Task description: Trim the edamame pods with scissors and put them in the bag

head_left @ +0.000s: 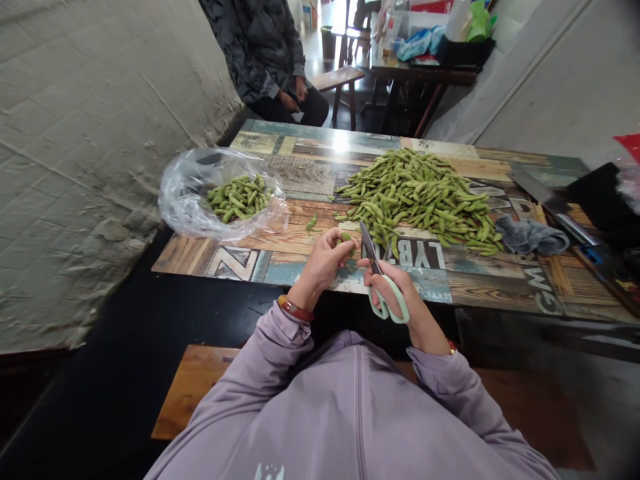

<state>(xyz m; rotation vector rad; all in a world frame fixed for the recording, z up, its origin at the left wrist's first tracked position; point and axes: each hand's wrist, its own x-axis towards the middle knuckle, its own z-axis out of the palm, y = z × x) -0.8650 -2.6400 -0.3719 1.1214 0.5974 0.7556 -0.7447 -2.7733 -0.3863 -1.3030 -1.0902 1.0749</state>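
Note:
Between the fingertips of my left hand (324, 261) is a green edamame pod (346, 239), partly covered by the fingers. My right hand (400, 293) grips scissors (389, 303) with pale green handles, their dark blades pointing up and away just right of the pod. Beyond the scissors spreads a large heap of edamame pods (425, 193). To the left, a clear plastic bag (183, 200) lies with its mouth wide, and a smaller pile of pods (240, 199) rests in it. One loose pod (311, 222) lies on the table between bag and heap.
The patterned wooden table (290, 257) runs along a white wall on the left. A grey cloth (533, 235) and a cleaver (537, 193) lie at the right. Across the table sits a person (265, 60) in dark clothes. Behind stand a bench (339, 78) and a second, cluttered table.

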